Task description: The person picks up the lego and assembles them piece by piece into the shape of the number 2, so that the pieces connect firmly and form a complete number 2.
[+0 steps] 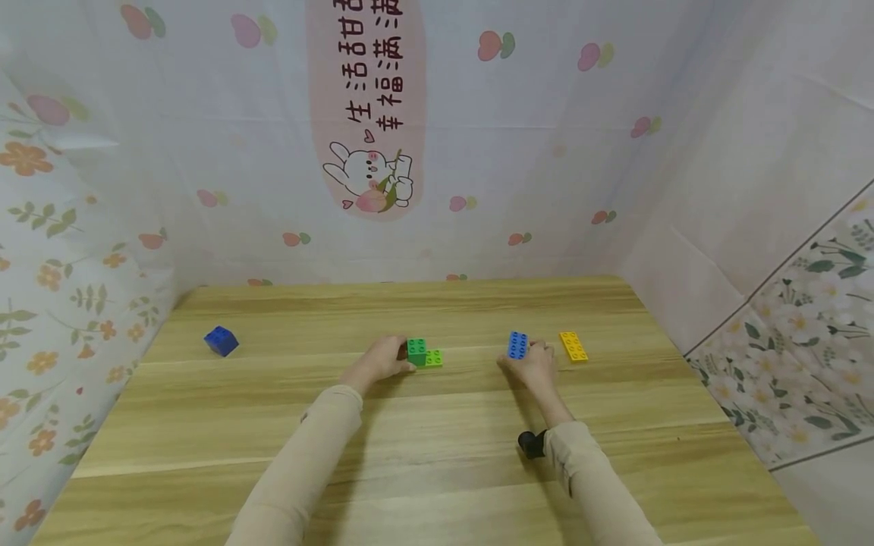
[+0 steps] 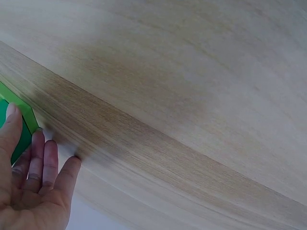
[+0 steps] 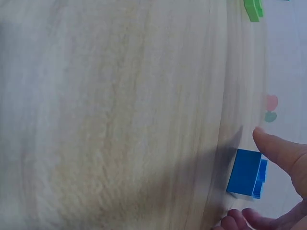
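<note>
In the head view my left hand is at a dark green building block that sits over one end of a flat lime-green block. Its thumb and fingers pinch the dark green block from the left; the left wrist view shows the thumb on its side and fingertips at the lime edge. My right hand is spread around a blue eight-stud block. The right wrist view shows gaps between that blue block and both the thumb and the fingertips.
A flat yellow block lies just right of my right hand. Far left on the wooden table is a dark blue block. Patterned cloth hangs behind the table and along both sides.
</note>
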The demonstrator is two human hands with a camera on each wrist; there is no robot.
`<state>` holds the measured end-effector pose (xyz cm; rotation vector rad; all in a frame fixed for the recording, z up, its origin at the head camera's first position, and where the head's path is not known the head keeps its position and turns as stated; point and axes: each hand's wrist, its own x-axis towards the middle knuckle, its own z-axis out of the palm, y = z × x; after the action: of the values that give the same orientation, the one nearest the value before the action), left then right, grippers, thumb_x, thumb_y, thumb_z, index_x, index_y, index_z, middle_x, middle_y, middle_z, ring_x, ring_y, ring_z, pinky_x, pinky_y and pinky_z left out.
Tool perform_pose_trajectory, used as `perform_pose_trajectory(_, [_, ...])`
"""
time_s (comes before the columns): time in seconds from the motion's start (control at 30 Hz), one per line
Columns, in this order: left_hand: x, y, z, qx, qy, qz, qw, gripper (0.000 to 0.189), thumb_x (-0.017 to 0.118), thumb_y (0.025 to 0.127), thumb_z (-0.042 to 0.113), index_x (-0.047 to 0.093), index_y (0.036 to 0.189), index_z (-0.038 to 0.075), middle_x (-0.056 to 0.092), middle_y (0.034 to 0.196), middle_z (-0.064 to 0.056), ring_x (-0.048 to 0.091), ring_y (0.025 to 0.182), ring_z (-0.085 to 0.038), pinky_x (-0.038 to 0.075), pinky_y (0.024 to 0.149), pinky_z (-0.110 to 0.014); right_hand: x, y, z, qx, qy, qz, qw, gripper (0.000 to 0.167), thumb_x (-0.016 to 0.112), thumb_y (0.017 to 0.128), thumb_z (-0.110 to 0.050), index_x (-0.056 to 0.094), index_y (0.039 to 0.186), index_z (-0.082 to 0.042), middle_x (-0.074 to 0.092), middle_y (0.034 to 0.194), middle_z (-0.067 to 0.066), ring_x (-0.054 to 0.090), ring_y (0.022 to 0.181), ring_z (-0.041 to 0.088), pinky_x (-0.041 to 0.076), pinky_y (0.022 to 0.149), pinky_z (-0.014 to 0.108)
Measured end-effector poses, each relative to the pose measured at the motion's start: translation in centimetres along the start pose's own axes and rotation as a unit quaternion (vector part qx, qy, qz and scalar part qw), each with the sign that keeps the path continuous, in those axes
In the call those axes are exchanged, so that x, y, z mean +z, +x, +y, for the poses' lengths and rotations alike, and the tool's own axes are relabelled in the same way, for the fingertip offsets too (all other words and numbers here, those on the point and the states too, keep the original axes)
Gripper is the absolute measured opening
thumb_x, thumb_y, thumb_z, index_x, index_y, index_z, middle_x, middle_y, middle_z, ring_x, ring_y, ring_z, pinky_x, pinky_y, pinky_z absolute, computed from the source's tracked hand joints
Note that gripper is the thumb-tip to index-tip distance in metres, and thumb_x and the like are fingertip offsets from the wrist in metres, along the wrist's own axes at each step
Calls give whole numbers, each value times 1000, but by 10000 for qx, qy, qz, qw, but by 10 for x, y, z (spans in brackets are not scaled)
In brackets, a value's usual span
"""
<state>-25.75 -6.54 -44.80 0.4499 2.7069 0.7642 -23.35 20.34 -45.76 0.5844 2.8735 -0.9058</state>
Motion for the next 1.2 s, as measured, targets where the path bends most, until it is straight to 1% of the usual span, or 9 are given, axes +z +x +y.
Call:
perform_pose_trajectory(0.2, [1,2,-2,80,23,91,9999,38,69,81,18,55,110,-3,60,98,-11,55,90,-20,48,85,-35,2,2,0,-40,-359,-29,9993,75,67,77,-43,41,116,16,48,106,30,46,98,38,43,78,46])
perform_pose_trajectory(0.37, [1,0,-2,69,-145,23,9999,35,68,82,15,55,108,-4,60,97,-12,56,87,-19,49,81,-34,5,5,6,74,-341,-86,9994,64,65,80,-37,45,113,14,50,103,27,47,94,36,43,72,43])
perform_pose_trajectory(0.43, [1,0,-1,58,-215,1,9998,34,68,82,14,55,107,-4,60,96,-12,55,85,-19,49,80,-33,6,7,7,127,-276,-110,9995,60,63,81,-34,45,114,12,50,104,26,47,96,36,44,72,43])
perform_pose_trajectory(0.57, [0,0,-1,23,-251,15,9997,35,67,82,14,54,109,-5,60,99,-13,56,88,-19,49,83,-33,5,10,8,133,-233,-125,9996,56,60,83,-32,46,115,12,51,105,27,48,96,36,44,74,45])
perform_pose_trajectory(0.67, [0,0,-1,1,-282,9,9996,37,67,83,15,53,111,-5,60,101,-14,57,91,-21,49,86,-35,4,9,8,132,-220,-115,9996,54,58,83,-30,47,114,12,51,104,27,49,94,36,44,73,44])
perform_pose_trajectory(0.77, [0,1,-1,-19,-288,-9,9996,38,67,83,16,53,111,-5,60,100,-13,56,91,-20,49,85,-35,2,6,5,60,-175,-51,9998,51,58,83,-29,49,112,12,51,102,26,49,93,35,44,71,43])
perform_pose_trajectory(0.93, [0,1,-2,52,-208,6,9998,37,68,82,16,54,109,-5,59,97,-12,55,87,-19,49,82,-34,2,5,6,-45,-152,71,9998,48,58,83,-27,51,109,12,52,102,26,51,92,35,46,70,43])
perform_pose_trajectory(1.03, [1,0,-2,54,-235,-25,9997,37,67,82,16,54,110,-5,60,98,-13,56,88,-19,50,82,-33,3,5,9,-121,-197,136,9996,45,58,83,-26,52,107,12,53,100,26,51,88,34,45,66,40])
perform_pose_trajectory(1.2, [0,0,-2,66,-253,-28,9997,38,67,83,16,53,111,-5,60,99,-13,56,89,-20,49,83,-34,0,6,10,-259,-199,230,9992,40,58,83,-26,55,100,10,53,96,24,52,81,31,43,59,35])
